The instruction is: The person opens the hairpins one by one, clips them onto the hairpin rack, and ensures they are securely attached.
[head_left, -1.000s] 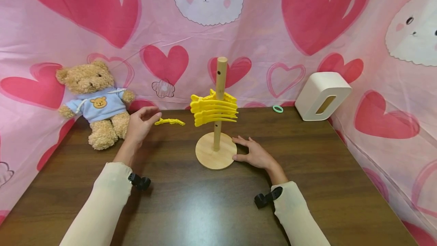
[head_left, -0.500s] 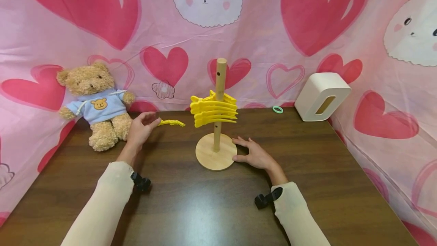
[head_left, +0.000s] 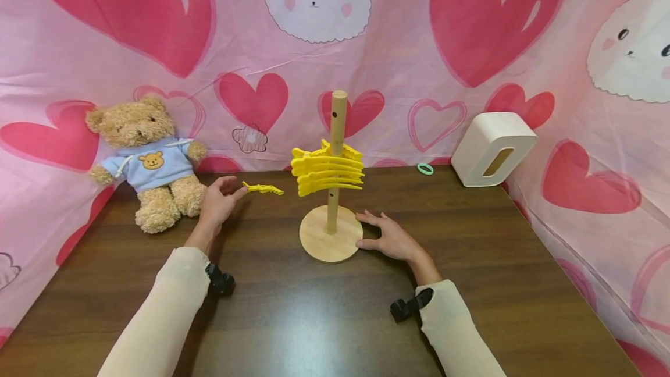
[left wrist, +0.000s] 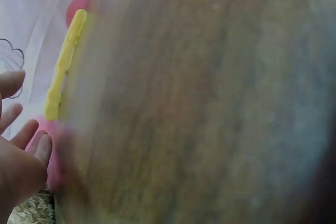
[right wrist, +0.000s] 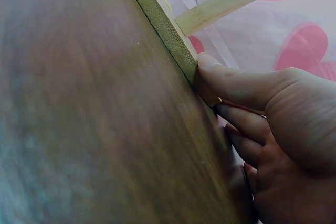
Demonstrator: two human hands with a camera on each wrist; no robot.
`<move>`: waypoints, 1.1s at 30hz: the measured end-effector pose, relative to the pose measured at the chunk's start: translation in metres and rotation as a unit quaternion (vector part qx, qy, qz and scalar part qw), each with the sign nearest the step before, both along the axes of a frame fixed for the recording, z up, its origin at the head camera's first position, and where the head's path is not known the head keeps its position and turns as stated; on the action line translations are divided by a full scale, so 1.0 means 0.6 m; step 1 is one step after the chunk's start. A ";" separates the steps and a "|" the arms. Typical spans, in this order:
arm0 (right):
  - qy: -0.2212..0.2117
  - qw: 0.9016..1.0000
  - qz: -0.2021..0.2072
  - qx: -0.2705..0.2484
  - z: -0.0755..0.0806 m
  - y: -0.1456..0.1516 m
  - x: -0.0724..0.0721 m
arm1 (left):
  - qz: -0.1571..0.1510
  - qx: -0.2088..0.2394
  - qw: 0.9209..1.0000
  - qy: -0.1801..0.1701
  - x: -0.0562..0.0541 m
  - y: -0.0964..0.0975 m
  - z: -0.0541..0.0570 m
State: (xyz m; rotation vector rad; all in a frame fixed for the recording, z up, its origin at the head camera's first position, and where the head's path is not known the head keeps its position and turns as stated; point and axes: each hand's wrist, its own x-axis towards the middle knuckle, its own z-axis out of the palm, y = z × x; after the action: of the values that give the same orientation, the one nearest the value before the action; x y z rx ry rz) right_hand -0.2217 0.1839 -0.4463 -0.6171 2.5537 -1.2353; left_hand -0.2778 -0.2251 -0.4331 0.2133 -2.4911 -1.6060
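Note:
A slim, knobbly yellow plastic piece point(head_left: 263, 189) lies near the table's back edge. At its left end is my left hand point(head_left: 217, 201), thumb and fingers spread apart; in the left wrist view a gap separates the fingertips from the yellow piece point(left wrist: 64, 66). My right hand point(head_left: 389, 236) rests at the right rim of a round wooden base point(head_left: 319, 243), thumb in front and fingers behind. The right wrist view has the thumb point(right wrist: 236, 83) against the base's edge point(right wrist: 168, 35). From the base rises a wooden post point(head_left: 338, 112), with several curved yellow pieces point(head_left: 314, 164) stacked on it.
A teddy bear point(head_left: 152, 162) in a blue top sits at the back left, close to my left hand. At the back right are a small mint-green ring point(head_left: 425, 169) and a white box point(head_left: 494, 147) with a slot. A pink heart-patterned cloth point(head_left: 398, 45) hangs behind the table.
My left hand has moved slightly right and toward me, down beside the left end of the loose yellow piece. The right hand stays at the base. The stacked pieces have not moved.

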 end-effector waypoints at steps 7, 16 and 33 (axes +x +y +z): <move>-0.007 1.000 -0.005 0.008 0.003 0.000 0.001 | -0.009 -0.018 1.000 -0.010 -0.004 -0.001 -0.007; 0.000 1.000 0.004 0.006 -0.001 0.000 -0.002 | -0.034 -0.091 0.994 -0.050 -0.008 -0.005 -0.003; -0.008 1.000 -0.006 0.009 0.000 0.000 0.001 | -0.068 -0.196 0.977 -0.049 -0.024 -0.007 -0.007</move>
State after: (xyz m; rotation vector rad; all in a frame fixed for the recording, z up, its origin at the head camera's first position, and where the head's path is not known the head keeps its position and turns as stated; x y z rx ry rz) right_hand -0.2210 0.1838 -0.4462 -0.5869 2.5562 -1.2143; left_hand -0.2924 -0.2293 -0.4375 0.0712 -2.8874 -1.1307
